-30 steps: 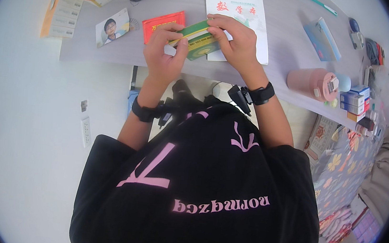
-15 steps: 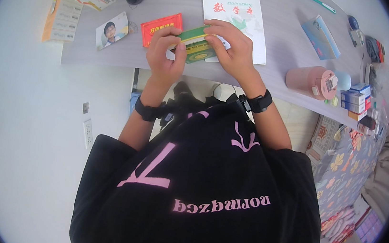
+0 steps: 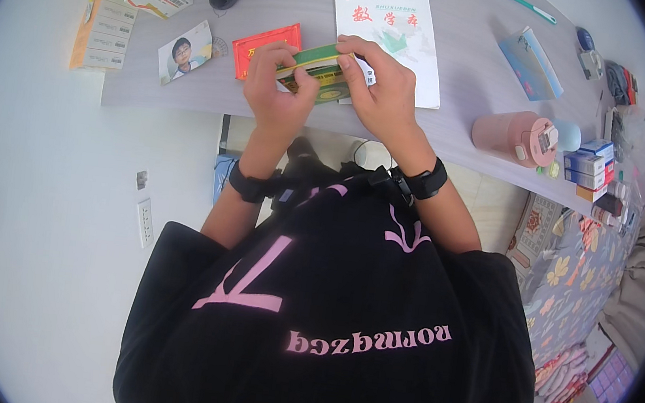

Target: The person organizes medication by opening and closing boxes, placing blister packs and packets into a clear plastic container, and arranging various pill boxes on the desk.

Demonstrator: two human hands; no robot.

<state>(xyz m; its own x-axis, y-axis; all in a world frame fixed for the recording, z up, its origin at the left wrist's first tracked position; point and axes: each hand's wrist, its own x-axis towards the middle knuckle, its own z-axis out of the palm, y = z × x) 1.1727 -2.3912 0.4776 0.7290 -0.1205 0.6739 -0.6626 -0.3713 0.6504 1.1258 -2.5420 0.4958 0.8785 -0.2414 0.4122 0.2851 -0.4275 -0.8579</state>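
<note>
Looking down through the head camera from afar, I find the left hand point(image 3: 277, 101) and the right hand point(image 3: 387, 89) at the near edge of a grey desk point(image 3: 163, 96), both clamped on one green-and-yellow box point(image 3: 324, 72). The left thumb and fingers close on its left end, the thumb bent inward; the right ones pinch its right end, fingers along the upper edge. The box slants, right end higher in view, partly covering a red packet point(image 3: 268, 38) and a white notebook point(image 3: 396, 31). I cannot tell whether a flap is open; fingers hide the ends. For careful handling, I would let the right hand steady the box while the left thumb presses lightly along edges, since thin card would probably dent if its broad faces were squeezed.
</note>
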